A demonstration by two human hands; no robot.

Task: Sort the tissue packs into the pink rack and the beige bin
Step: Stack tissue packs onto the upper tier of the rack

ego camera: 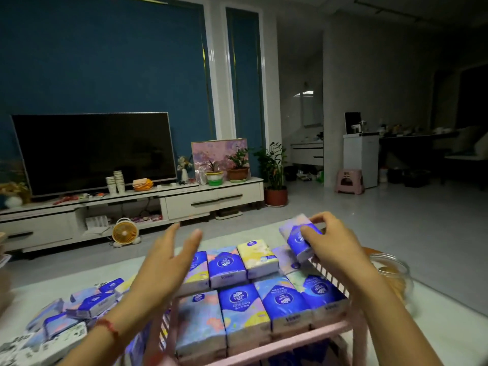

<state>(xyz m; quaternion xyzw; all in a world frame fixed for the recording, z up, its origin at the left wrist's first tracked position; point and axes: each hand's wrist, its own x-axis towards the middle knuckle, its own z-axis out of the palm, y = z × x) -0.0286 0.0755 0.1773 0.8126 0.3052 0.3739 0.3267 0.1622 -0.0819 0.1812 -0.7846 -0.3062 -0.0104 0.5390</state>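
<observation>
Several tissue packs (227, 265) stood in two rows on the pink rack (330, 328), centre right; right grip (335, 249) pinched another pack (294, 232), tilted over the back row's right end, seemingly to fill it; left grip (163, 268) hovered released

Top shelf of the pink rack (327, 327) is packed: two rows of tissue packs (237, 310) touch side by side, with no finger gap between them, so the only way in is from above. The far right corner is blocked by the right hand (335, 244) gripping a tilted pack (295, 233) over the slatted side rail, and the left hand (161, 262), fingers straight, hovers over the back row's left end. A glass jar (390, 270) stands near the rack's right side, a loose heap of packs (79, 307) crowds its left, and the air above mid-shelf is open.
</observation>
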